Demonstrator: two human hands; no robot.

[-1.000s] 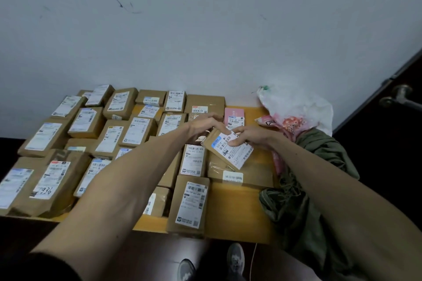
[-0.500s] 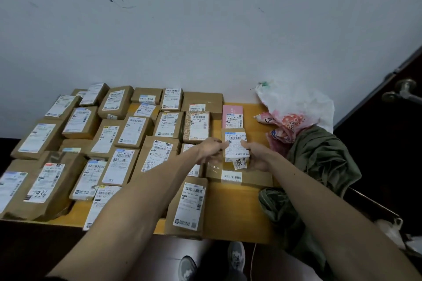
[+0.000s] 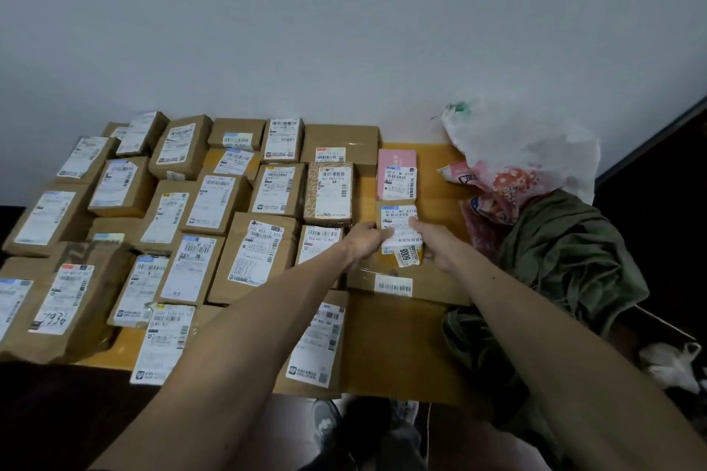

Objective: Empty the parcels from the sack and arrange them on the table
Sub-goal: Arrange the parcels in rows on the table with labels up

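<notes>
A small brown parcel [image 3: 398, 218] with a white label lies on the table's right part, just below a pink parcel [image 3: 396, 174]. My left hand [image 3: 365, 243] grips its left edge and my right hand [image 3: 434, 245] grips its right edge. It partly overlaps a flat brown parcel [image 3: 409, 283] beneath it. Several brown labelled parcels [image 3: 264, 252] fill the wooden table [image 3: 394, 348] in rows to the left. The olive green sack [image 3: 566, 264] is slumped over the table's right edge.
A white plastic bag with red print [image 3: 524, 161] sits at the back right corner against the white wall. Bare wood shows at the front right of the table. My shoes [image 3: 325, 424] show on the floor below. White objects [image 3: 673, 363] lie on the floor at right.
The small parcel was held tilted above the table; both hands have turned it straight and lowered it below the pink parcel. The view has shifted slightly downward.
</notes>
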